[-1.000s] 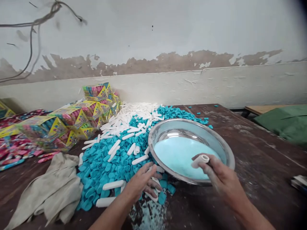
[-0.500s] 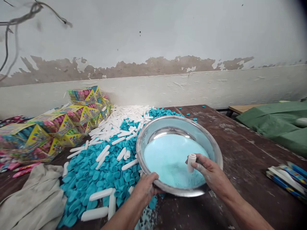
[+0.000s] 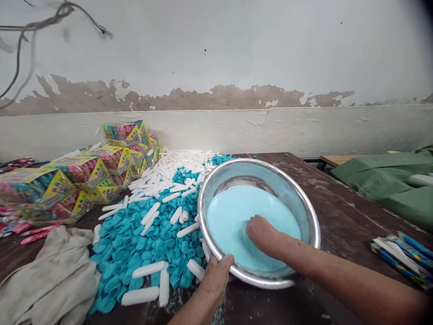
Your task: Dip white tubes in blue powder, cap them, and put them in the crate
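A steel basin [image 3: 313, 225] holds pale blue powder [image 3: 233, 216] and leans toward me. My left hand [image 3: 216, 275] grips its near-left rim, thumb on top. Inside the basin, my right hand [image 3: 262, 232] is closed, knuckles up, with its fingers down at the powder. The white plastic tube it was pinching half a second ago is hidden now, below the hand or in the powder. Left of the basin lies a heap of teal plastic caps [image 3: 135, 243], with white plastic tubes [image 3: 140, 295] scattered over it and piled behind.
Stacked display boxes [image 3: 98, 169] of colourful pens stand at the left by the wall. A beige cloth [image 3: 54, 275] lies at the front left. Several blue patterned packs [image 3: 402, 257] lie on the dark table [image 3: 341, 216] at right, with a green sheet [image 3: 379, 180] beyond its edge.
My right hand has moved left and down from above the powder to its surface, turning knuckles up. The white tube has gone out of sight. My left hand stays on the rim.
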`<state>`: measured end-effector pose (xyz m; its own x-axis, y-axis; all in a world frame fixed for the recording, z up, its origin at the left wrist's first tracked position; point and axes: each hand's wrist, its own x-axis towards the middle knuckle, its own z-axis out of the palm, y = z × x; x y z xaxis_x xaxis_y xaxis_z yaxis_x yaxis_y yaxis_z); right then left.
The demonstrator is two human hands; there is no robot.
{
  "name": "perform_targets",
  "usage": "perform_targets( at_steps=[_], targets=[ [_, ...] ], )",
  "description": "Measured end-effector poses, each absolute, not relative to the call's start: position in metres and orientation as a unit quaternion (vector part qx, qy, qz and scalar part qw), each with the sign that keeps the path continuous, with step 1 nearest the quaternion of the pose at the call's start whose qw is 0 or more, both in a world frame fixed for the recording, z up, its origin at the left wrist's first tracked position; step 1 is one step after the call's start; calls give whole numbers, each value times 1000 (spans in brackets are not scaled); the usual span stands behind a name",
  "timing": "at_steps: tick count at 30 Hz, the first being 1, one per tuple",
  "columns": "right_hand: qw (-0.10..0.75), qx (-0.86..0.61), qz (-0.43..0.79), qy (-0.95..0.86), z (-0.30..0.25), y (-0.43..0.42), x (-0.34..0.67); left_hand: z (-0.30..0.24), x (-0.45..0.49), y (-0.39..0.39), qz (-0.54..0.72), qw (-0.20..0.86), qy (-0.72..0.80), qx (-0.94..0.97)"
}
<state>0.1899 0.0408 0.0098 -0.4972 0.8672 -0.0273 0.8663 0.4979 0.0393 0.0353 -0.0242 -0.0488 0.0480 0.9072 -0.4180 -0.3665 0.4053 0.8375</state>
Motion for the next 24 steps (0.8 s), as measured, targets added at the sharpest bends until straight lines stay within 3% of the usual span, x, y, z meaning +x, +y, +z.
perform_targets(
  at_steps=[9,12,18,24],
  targets=[
    [-40,485,-185,854,11,55,192,-39,38,-25,479,687,477,267],
    [-55,474,-184,859,20,54,204,-42,37,-25,480,681,479,276],
    [9,485,-24,874,24,40,206,-40,38,-29,477,672,469,317],
    [-39,485,-109,867,4,41,184,-37,40,-29,473,672,476,311]
  ],
)
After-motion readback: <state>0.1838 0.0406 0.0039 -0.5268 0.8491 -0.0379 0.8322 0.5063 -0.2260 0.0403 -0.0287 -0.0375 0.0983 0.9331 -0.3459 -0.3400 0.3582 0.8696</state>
